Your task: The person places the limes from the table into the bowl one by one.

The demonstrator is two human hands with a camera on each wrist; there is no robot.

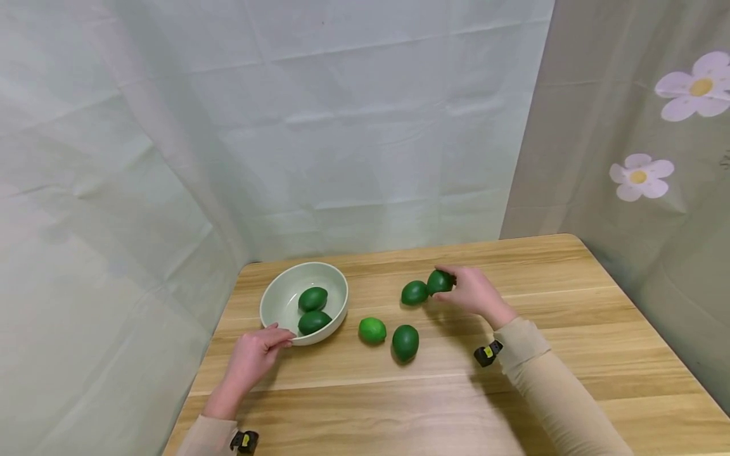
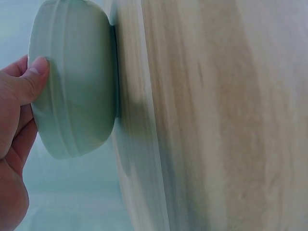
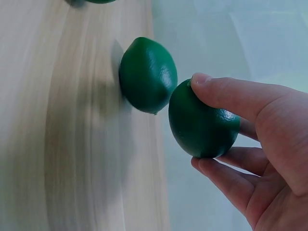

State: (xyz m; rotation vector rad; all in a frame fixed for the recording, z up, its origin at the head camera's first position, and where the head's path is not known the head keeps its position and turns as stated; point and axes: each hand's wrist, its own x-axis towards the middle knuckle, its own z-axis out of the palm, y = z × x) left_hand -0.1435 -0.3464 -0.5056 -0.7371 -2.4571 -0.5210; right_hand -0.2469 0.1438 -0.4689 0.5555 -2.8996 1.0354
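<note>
My left hand [image 1: 255,356] pinches the near-left rim of a pale green bowl [image 1: 336,278], its thumb on the outer wall [image 2: 79,91] in the left wrist view. Inside the bowl lie two dark green limes, one [image 1: 313,299] behind the other [image 1: 314,322]. With thumb and fingers my right hand [image 1: 470,291] holds another dark green lime [image 3: 202,122], lifted off the wood in the right wrist view. Just left of it a similar lime [image 1: 414,292] rests on the table. Closer to me are a bright green lime [image 1: 372,330] and a dark green one [image 1: 405,343].
The wooden table [image 1: 353,405] ends at a pale cloth backdrop [image 1: 371,145] behind. On the right hangs a curtain with white flowers [image 1: 637,177]. Small black devices [image 1: 487,353] sit at both wrists.
</note>
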